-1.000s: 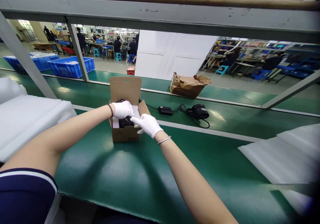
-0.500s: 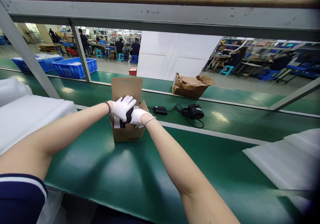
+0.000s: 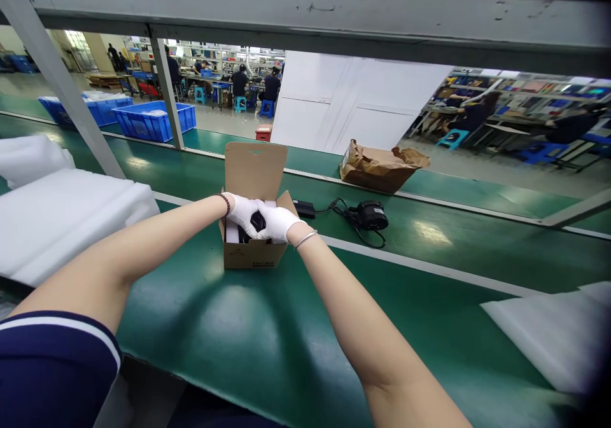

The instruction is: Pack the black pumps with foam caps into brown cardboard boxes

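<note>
An open brown cardboard box (image 3: 248,257) stands on the green bench, its lid flap (image 3: 256,166) raised at the back. Both my hands, in white gloves, are at the top of the box. My left hand (image 3: 242,214) curls over the left side of a black item (image 3: 258,221), possibly a bundled cable. From the other side my right hand (image 3: 277,222) closes round it, and the two hands meet above it. White packing (image 3: 231,232) shows inside at the left. Most of the black item is hidden by the gloves.
Behind the box, a black power adapter (image 3: 304,209) and a round black device (image 3: 372,215) with cable lie on a green belt. A brown paper bag (image 3: 377,166) and blue crates (image 3: 153,123) stand farther back. White foam sheets (image 3: 81,218) are at left, more (image 3: 558,332) at right.
My left hand's fingers, spread over the box before, have curled round the black item, and my right hand has come over it. Relative to the box, the adapter and round device have shifted left.
</note>
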Tool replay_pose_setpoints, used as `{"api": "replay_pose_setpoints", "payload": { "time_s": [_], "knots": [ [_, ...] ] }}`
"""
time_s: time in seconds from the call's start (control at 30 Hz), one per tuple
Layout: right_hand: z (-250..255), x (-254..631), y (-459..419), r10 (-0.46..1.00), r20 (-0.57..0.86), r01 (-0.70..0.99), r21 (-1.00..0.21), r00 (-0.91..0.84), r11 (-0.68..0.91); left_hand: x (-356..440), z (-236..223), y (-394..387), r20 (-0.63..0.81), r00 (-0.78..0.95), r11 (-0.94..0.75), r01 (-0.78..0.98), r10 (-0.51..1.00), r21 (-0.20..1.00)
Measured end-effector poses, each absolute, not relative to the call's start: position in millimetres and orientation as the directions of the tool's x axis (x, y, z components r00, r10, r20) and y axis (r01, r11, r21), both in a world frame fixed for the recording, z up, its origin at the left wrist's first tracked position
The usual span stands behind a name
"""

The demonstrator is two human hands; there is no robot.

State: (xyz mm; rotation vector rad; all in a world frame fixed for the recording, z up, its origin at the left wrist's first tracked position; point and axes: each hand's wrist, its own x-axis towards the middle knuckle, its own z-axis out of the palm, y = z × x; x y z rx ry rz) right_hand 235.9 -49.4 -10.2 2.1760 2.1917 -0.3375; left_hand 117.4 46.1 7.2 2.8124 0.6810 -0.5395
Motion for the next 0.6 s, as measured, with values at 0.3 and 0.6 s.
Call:
{"api": "replay_pose_setpoints", "payload": {
  "time_s": [0.3, 0.6],
  "knots": [
    [6.2, 236.2, -38.0, 0.923, -0.378, 0.997, -0.029, -0.075, 0.07, 109.9, 29.3, 44.1, -0.391, 0.795, -0.877, 0.475, 0.463, -0.072],
    [-4.9, 259.1, -29.3, 0.922, -0.329, 0.963, -0.238, -0.204, 0.128, 161.2, 13.5, 50.3, -0.299, 0.829, -0.875, 0.482, 0.472, -0.043]
  ]
}}
